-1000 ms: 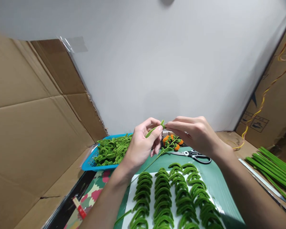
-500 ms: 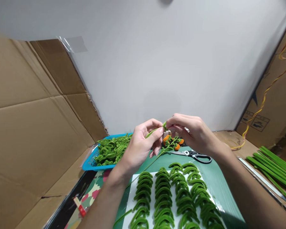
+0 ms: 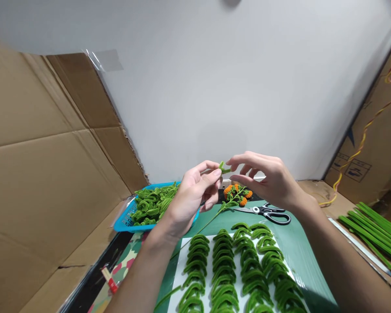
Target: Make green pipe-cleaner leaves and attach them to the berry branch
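Between thumb and fingers, my left hand [image 3: 202,187] pinches a green pipe cleaner [image 3: 224,168], whose short ends fork out past the fingertips. My right hand [image 3: 260,176] is just to the right, its thumb and fingers apart around a small gap near one of those ends. Below the hands lies a flower stem [image 3: 223,207] with orange blooms [image 3: 243,201] at its top. Rows of bent green pipe cleaner pieces [image 3: 224,265] cover a white sheet [image 3: 179,278] in front of me.
Behind my left hand stands a blue basket [image 3: 120,224] full of green pieces. Scissors [image 3: 263,212] with black handles lie on the green mat [image 3: 299,248]. Straight green pipe cleaners [image 3: 374,234] are at the right, beside a cardboard wall [image 3: 358,143]. Another cardboard panel [image 3: 48,187] rises at left.
My right hand has let go of the green pipe cleaner and moved slightly right, its fingers spreading. The forked ends now show more clearly in my left hand.
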Action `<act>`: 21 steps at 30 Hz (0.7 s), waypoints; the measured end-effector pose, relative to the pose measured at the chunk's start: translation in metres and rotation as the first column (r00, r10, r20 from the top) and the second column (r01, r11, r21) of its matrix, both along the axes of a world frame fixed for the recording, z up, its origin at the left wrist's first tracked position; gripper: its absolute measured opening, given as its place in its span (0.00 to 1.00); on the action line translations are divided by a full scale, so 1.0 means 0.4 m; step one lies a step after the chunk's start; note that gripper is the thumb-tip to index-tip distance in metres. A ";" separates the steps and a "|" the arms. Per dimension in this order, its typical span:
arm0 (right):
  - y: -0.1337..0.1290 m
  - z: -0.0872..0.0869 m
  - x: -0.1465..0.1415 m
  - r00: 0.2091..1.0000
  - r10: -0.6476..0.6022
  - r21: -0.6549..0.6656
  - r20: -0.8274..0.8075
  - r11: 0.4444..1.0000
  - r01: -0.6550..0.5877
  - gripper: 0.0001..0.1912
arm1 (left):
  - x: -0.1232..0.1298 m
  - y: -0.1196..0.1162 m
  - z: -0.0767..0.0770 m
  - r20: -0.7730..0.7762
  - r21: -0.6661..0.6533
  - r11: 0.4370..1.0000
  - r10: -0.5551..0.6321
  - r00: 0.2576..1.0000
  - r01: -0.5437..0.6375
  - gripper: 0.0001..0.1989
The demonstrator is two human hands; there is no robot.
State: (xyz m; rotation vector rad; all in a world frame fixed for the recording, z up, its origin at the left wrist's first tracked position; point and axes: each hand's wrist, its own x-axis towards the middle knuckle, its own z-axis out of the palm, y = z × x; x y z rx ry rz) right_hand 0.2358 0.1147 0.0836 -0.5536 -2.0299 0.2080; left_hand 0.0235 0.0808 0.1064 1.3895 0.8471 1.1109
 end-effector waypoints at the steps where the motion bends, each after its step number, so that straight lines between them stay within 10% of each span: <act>1: 0.000 0.000 0.000 1.000 0.003 -0.002 -0.001 1.000 -0.003 0.11 | 0.000 0.000 0.000 0.000 0.004 1.000 0.001 1.000 -0.001 0.13; 21: 0.008 -0.011 -0.007 0.997 -0.065 0.163 0.050 0.985 0.056 0.12 | -0.001 0.002 -0.003 -0.099 0.057 0.998 0.003 0.995 0.002 0.14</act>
